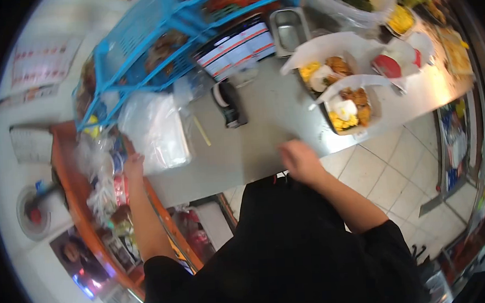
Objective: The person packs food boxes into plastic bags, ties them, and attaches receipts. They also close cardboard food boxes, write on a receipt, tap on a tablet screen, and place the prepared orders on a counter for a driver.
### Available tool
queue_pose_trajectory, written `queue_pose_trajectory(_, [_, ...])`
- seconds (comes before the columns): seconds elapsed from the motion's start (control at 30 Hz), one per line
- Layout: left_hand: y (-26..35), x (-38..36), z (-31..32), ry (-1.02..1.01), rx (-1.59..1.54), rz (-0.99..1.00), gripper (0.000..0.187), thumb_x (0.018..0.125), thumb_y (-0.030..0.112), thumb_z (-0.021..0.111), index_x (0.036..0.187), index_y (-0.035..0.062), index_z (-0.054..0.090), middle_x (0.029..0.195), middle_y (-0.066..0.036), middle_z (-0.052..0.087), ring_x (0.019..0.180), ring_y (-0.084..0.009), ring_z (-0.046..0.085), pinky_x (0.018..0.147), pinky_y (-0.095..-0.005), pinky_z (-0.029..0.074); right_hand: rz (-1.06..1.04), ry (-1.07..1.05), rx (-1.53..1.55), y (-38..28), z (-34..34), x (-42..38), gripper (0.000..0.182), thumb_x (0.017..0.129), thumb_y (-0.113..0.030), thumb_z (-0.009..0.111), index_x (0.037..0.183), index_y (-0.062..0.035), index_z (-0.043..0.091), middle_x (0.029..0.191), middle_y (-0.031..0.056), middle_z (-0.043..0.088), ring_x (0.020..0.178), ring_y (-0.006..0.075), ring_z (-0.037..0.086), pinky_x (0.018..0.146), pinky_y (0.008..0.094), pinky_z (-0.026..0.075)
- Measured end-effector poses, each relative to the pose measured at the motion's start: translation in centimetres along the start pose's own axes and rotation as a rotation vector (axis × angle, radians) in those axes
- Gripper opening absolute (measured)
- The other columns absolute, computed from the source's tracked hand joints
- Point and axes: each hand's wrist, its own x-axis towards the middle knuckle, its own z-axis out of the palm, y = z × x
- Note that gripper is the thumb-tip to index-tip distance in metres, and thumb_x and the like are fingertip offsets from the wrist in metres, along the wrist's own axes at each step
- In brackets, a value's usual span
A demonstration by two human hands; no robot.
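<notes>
My left hand (134, 165) is at the orange shelf (68, 162) on the left, beside clear plastic packaging (103, 160). Its fingers are blurred, and whether they grip anything does not show. Over the front edge of the metal counter (253, 145) is my right hand (301, 160), loosely curled with nothing visible in it. Two open takeaway boxes stand to its upper right: the nearer box (377, 105) and the farther box (305, 86). Both contain fried pieces, something yellow and a white portion. A stack of clear plastic bags (155, 129) lies between my left hand and a black tape dispenser (229, 105).
Blue plastic baskets (136, 52) line the back beside a tablet screen (236, 49). A small metal pan (289, 29) and a large tub (356, 5) stand farther right. A thin yellow strip (202, 130) lies on the counter. Tiled floor (377, 171) shows at right.
</notes>
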Motion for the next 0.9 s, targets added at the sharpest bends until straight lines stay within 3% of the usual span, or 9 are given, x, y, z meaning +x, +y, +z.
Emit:
queue_pose_trajectory(0.07, [3.5, -2.2, -3.1, -0.042, -0.013, 0.029, 0.032, 0.094, 0.019, 0.074, 0.119, -0.0003, 0.069, 0.09, -0.008, 0.069, 0.074, -0.0192, 0.063, 0.07, -0.0373, 0.052, 0.099, -0.416, 0.038, -3.4, 5.0, 3.1, 0.036, 0.096, -0.017, 0.063, 0.13, -0.008, 0.059, 0.109, 0.0195, 0.068, 0.109, 0.0409, 0.067, 0.09, 0.051, 0.056])
queue_pose_trajectory(0.17, [5.2, -4.9, -5.5, 0.025, 0.49, 0.24, 0.03, 0.1, 0.018, 0.065, 0.123, -0.0009, 0.065, 0.098, -0.012, 0.07, 0.081, -0.0219, 0.066, 0.077, -0.0374, 0.053, -0.037, -0.376, -0.209, -3.7, 16.0, 7.7, 0.049, 0.098, -0.021, 0.063, 0.142, -0.0062, 0.047, 0.128, 0.0207, 0.059, 0.113, 0.0415, 0.066, 0.091, 0.0492, 0.058])
queue_pose_trajectory(0.23, [6.7, -6.0, -5.3, -0.03, 0.007, 0.165, 0.015, 0.1, 0.011, 0.06, 0.108, -0.0004, 0.068, 0.109, -0.024, 0.069, 0.104, -0.0378, 0.067, 0.092, -0.0419, 0.051, 0.075, -0.323, -0.351, -5.1, 21.0, 12.1, 0.05, 0.1, -0.024, 0.062, 0.143, -0.0049, 0.045, 0.135, 0.0207, 0.055, 0.115, 0.041, 0.066, 0.091, 0.0478, 0.059])
queue_pose_trajectory(0.43, [8.0, -1.9, -0.7, 0.243, -0.069, 0.419, 0.029, 0.098, 0.001, 0.056, 0.127, 0.0032, 0.059, 0.129, -0.025, 0.065, 0.123, -0.0418, 0.062, 0.101, -0.0456, 0.05, 0.287, -0.329, -0.56, -5.7, 26.7, 18.2, 0.034, 0.101, -0.025, 0.059, 0.129, -0.0048, 0.055, 0.131, 0.0199, 0.057, 0.111, 0.0391, 0.068, 0.089, 0.0483, 0.061])
queue_pose_trajectory(0.53, [8.6, 3.8, 2.4, 0.361, -0.2, 0.636, 0.03, 0.098, 0.001, 0.053, 0.128, 0.0031, 0.058, 0.128, -0.026, 0.066, 0.122, -0.0445, 0.063, 0.1, -0.0475, 0.051, 0.144, -0.121, -0.548, -4.1, 27.3, 14.8, 0.023, 0.101, -0.021, 0.057, 0.115, -0.0027, 0.062, 0.117, 0.0223, 0.063, 0.109, 0.0428, 0.066, 0.09, 0.0539, 0.057])
queue_pose_trajectory(0.6, [9.9, 6.8, 2.6, -0.06, -0.161, 0.248, 0.039, 0.094, 0.002, 0.058, 0.132, -0.0011, 0.054, 0.117, -0.025, 0.072, 0.115, -0.0448, 0.067, 0.099, -0.0472, 0.053, 0.047, 0.024, -0.42, -4.5, 25.9, 11.3, 0.018, 0.101, -0.017, 0.058, 0.112, -0.0015, 0.061, 0.104, 0.0211, 0.069, 0.1, 0.0438, 0.068, 0.085, 0.0536, 0.056])
queue_pose_trajectory(0.73, [9.4, 11.3, 4.3, -0.186, 0.233, 0.109, 0.035, 0.095, 0.005, 0.053, 0.128, -0.0014, 0.061, 0.122, -0.026, 0.071, 0.114, -0.0462, 0.067, 0.099, -0.0487, 0.054, 0.541, -0.033, -0.017, -6.4, 20.4, 1.7, 0.024, 0.104, -0.009, 0.053, 0.126, -0.0009, 0.052, 0.09, 0.0212, 0.072, 0.077, 0.0338, 0.072, 0.072, 0.0438, 0.057])
queue_pose_trajectory(0.83, [9.3, 13.0, 2.9, -0.342, 0.347, 0.163, 0.034, 0.094, 0.021, 0.061, 0.119, -0.0012, 0.07, 0.122, -0.027, 0.071, 0.115, -0.0442, 0.068, 0.099, -0.0485, 0.055, 0.663, 0.281, 0.357, -4.4, 15.4, -5.5, 0.039, 0.106, -0.002, 0.041, 0.144, -0.0051, 0.036, 0.093, 0.0126, 0.068, 0.059, 0.015, 0.063, 0.055, 0.0273, 0.052])
queue_pose_trajectory(0.9, [8.3, 14.1, 3.3, -0.478, 0.409, 0.198, 0.062, 0.086, 0.054, 0.072, 0.118, 0.0016, 0.074, 0.119, -0.026, 0.073, 0.114, -0.0426, 0.069, 0.101, -0.048, 0.054, 0.639, 0.575, 0.359, -3.1, 10.9, -8.1, 0.036, 0.109, -0.005, 0.041, 0.144, -0.005, 0.034, 0.102, 0.0175, 0.066, 0.052, 0.0143, 0.058, 0.046, 0.0264, 0.05])
